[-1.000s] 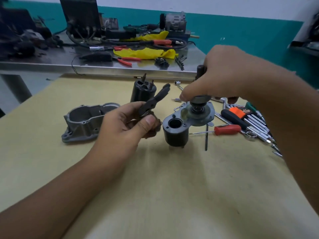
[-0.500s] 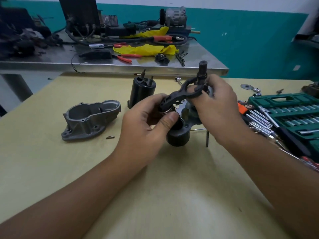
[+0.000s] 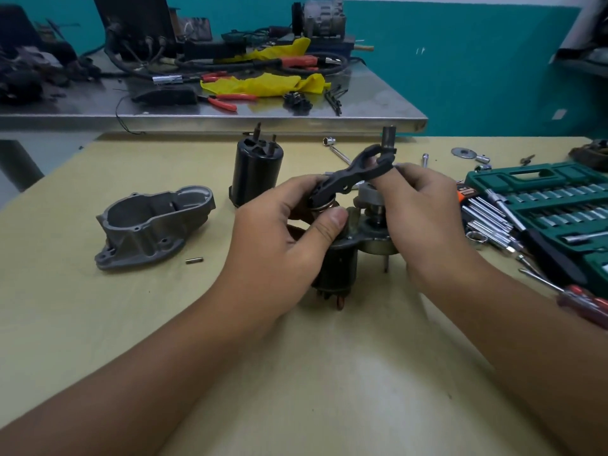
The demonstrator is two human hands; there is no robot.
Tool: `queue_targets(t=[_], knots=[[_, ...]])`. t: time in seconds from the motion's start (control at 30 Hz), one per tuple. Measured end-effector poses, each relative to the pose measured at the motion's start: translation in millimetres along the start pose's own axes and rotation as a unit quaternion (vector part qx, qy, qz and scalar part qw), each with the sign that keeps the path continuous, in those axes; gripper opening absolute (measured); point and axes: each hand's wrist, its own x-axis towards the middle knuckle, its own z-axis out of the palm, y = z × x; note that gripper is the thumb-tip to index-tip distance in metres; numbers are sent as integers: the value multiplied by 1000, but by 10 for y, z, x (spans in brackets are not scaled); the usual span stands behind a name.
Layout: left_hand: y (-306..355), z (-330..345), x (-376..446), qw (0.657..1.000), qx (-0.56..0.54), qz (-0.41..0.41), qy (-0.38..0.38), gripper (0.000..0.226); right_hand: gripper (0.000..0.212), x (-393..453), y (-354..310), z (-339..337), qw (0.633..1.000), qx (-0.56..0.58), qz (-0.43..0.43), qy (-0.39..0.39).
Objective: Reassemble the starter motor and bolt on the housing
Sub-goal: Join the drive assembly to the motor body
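The starter motor body [image 3: 339, 261], dark and cylindrical, stands upright at the table's middle with its shaft [image 3: 389, 136] sticking up. A black shift fork lever [image 3: 353, 172] lies tilted across its top, forked end by the shaft. My left hand [image 3: 289, 232] pinches the lever's lower end with the plunger beneath it. My right hand [image 3: 424, 212] holds the lever's upper end near the shaft and the pinion gear [image 3: 370, 194]. The grey cast housing [image 3: 151, 225] lies open side up to the left. A small pin [image 3: 194, 260] lies beside it.
A black solenoid can [image 3: 256, 169] stands behind the motor. A green socket set case [image 3: 552, 205], loose sockets and screwdrivers [image 3: 582, 301] crowd the right side. A steel bench [image 3: 230, 120] with pliers, cables and yellow cloth runs behind the table.
My left hand brought the fork lever from the left onto the motor's top. My right hand came down from the shaft's top and took the lever's upper end. The camera moved closer.
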Motion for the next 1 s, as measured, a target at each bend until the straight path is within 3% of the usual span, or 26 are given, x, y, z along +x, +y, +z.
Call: queue_targets(t=[0.13, 0.23, 0.33, 0.63, 0.9, 1.0], knots=[[42, -2, -28, 998, 55, 24, 9, 26, 27, 37, 14, -182, 992, 22, 13, -124], [24, -20, -67, 998, 50, 17, 20, 25, 40, 13, 94, -339, 978, 23, -35, -203], [1, 0, -124, 999, 35, 0, 35, 21, 49, -49, 160, -361, 977, 55, -65, -195], [19, 62, -271, 990, 107, 62, 63, 30, 63, -120, 76, -360, 965, 161, -102, -182], [105, 20, -330, 984, 142, 60, 88, 51, 51, -267, 79, -234, 959, 209, -107, -156], [134, -16, -327, 984, 137, 58, 101, 45, 46, -298, 108, -198, 960, 223, -101, -138]])
